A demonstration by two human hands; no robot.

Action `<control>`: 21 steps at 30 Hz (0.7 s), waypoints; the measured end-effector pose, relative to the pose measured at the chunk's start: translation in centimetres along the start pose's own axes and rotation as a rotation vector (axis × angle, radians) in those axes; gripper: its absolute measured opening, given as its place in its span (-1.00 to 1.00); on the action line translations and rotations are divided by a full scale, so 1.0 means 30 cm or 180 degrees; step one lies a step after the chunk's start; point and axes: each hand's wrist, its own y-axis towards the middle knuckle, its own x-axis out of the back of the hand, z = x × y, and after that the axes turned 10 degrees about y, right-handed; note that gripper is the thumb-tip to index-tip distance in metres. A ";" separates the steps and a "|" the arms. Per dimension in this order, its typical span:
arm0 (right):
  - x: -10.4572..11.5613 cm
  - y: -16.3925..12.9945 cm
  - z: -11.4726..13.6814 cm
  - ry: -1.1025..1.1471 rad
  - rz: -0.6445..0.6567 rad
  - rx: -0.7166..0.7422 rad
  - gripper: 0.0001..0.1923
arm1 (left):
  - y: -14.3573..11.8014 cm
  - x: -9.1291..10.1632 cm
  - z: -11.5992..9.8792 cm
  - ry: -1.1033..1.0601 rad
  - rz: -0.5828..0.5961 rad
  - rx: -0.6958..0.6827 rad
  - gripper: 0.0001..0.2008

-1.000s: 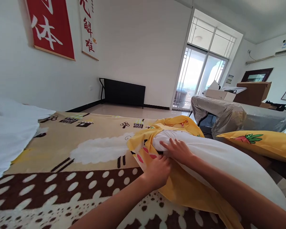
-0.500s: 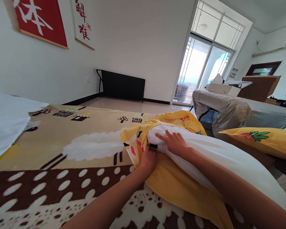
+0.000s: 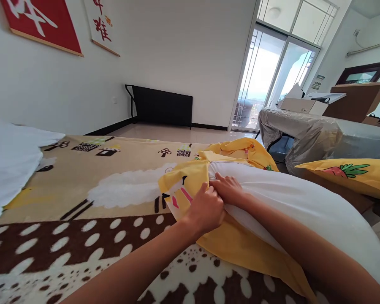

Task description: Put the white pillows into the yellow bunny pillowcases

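Observation:
A white pillow point(image 3: 291, 194) lies lengthwise from the right, its far end tucked into a yellow pillowcase point(image 3: 183, 185) printed with a face. My left hand point(image 3: 207, 209) is closed around the edge of the pillowcase opening, thumb on top. Right beside it, my right hand point(image 3: 229, 190) presses on the pillow's end at the opening, its fingers bent and their tips partly hidden. Part of the yellow fabric spreads beneath the pillow toward me. Whether the right hand also pinches the case edge, I cannot tell.
A patterned blanket point(image 3: 120, 185) covers the bed. White fabric point(image 3: 9, 164) lies at the left, and a yellow pillow with a carrot print point(image 3: 361, 175) at the right. Farther back are a plastic-covered table point(image 3: 307, 131) with boxes and a black folded panel point(image 3: 163, 105) against the wall.
My left hand has come up onto the case edge and closed over it. The pillowcase edge now covers more of the pillow's end. My right hand's fingers have drawn in.

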 end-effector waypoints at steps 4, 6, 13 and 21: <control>-0.020 -0.085 0.013 -0.0191 -0.0410 0.0158 -0.61 | 0.000 0.024 -0.013 -0.0179 -0.0092 0.0004 -0.73; -0.062 -0.170 0.023 -0.0520 -0.0855 0.0124 -0.46 | -0.016 0.006 0.006 -0.0193 -0.0064 0.0097 -0.74; -0.194 -0.417 -0.018 -0.1546 -0.1176 -0.0400 -0.27 | -0.038 -0.046 0.053 -0.0362 0.0071 0.0201 -0.73; 0.013 -0.319 -0.095 -0.0726 -0.0154 -0.0072 -0.19 | -0.014 0.055 -0.125 -0.0825 0.0606 -0.0300 -0.75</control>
